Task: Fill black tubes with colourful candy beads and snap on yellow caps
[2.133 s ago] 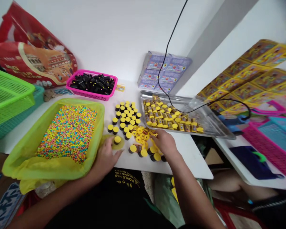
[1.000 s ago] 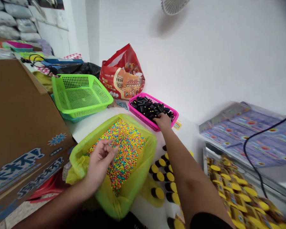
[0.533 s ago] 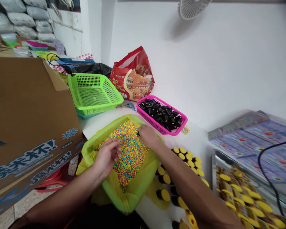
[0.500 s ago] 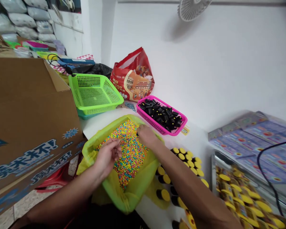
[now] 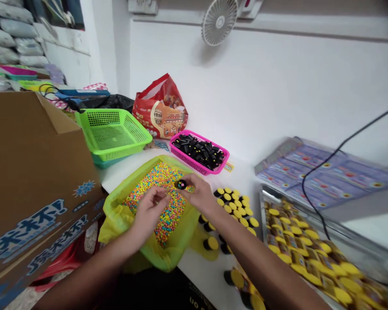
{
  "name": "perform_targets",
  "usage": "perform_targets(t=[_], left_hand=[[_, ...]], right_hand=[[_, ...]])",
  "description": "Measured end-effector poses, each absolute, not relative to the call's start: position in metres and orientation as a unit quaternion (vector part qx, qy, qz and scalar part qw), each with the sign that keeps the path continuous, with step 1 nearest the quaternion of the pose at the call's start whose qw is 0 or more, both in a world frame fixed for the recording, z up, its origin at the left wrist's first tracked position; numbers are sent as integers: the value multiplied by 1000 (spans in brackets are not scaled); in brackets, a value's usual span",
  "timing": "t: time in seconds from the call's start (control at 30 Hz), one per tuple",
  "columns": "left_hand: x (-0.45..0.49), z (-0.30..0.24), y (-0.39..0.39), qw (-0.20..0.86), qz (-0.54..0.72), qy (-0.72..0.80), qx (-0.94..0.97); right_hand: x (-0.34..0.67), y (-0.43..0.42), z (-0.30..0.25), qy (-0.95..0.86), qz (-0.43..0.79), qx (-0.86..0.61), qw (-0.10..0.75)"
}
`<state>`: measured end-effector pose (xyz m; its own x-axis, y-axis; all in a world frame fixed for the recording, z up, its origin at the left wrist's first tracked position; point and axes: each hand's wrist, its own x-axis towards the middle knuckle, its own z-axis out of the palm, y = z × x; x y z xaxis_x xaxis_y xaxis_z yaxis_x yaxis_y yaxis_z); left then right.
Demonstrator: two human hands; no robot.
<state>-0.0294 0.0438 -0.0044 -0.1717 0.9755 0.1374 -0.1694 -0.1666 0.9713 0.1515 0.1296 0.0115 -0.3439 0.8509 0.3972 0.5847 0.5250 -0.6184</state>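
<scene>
My right hand (image 5: 197,196) pinches a small black tube (image 5: 181,184) over the bead pile, its open end filled with coloured beads. My left hand (image 5: 150,213) hangs just beside it, fingers curled above the multicoloured candy beads (image 5: 158,189), and what they hold is hidden. The beads fill a green tray lined with a yellow plastic bag (image 5: 116,206). Right of the tray, several black tubes with yellow caps (image 5: 234,206) stand on the white table (image 5: 194,267).
A pink basket (image 5: 197,167) of black tubes sits behind the tray, next to a green basket (image 5: 113,133). A steel tray of yellow-capped packaged tubes (image 5: 294,241) lies right, below purple packets (image 5: 323,172). A cardboard box (image 5: 35,172) stands left; a red bag (image 5: 160,107) stands behind.
My right hand has moved from the pink basket to above the beads, now with a black tube in its fingers. My view has swung left and tilted up since the earliest frame.
</scene>
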Motion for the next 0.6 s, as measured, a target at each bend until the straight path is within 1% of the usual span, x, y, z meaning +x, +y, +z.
perform_targets(t=[0.07, 0.1, 0.17, 0.23, 0.3, 0.33, 0.4, 0.47, 0.53, 0.57, 0.6], left_hand=[[-20, -2, 40, 411, 608, 447, 512], [-15, -1, 37, 406, 599, 436, 535], [-4, 2, 31, 446, 575, 396, 560], [6, 4, 22, 517, 549, 358, 551], [14, 5, 14, 568, 522, 351, 531], [15, 5, 12, 573, 515, 358, 527], [14, 6, 13, 551, 512, 379, 539], [4, 10, 19, 518, 498, 406, 564], [-12, 17, 28, 476, 472, 449, 591], [-22, 22, 32, 440, 461, 476, 606], [-31, 26, 37, 385, 463, 507, 617]], right_hand=[[157, 106, 12, -791, 196, -414, 406], [160, 95, 13, -791, 193, -402, 419], [164, 71, 13, -795, 182, -390, 427], [170, 48, 15, -798, 170, -393, 425], [182, 29, 18, -802, 174, -398, 410], [191, 22, 19, -802, 181, -402, 402], [218, 8, 21, -791, 193, -424, 397], [256, -8, 20, -757, 179, -472, 415], [298, -27, 16, -709, 135, -539, 435], [319, -36, 13, -687, 104, -574, 433], [340, -45, 11, -666, 72, -621, 407]])
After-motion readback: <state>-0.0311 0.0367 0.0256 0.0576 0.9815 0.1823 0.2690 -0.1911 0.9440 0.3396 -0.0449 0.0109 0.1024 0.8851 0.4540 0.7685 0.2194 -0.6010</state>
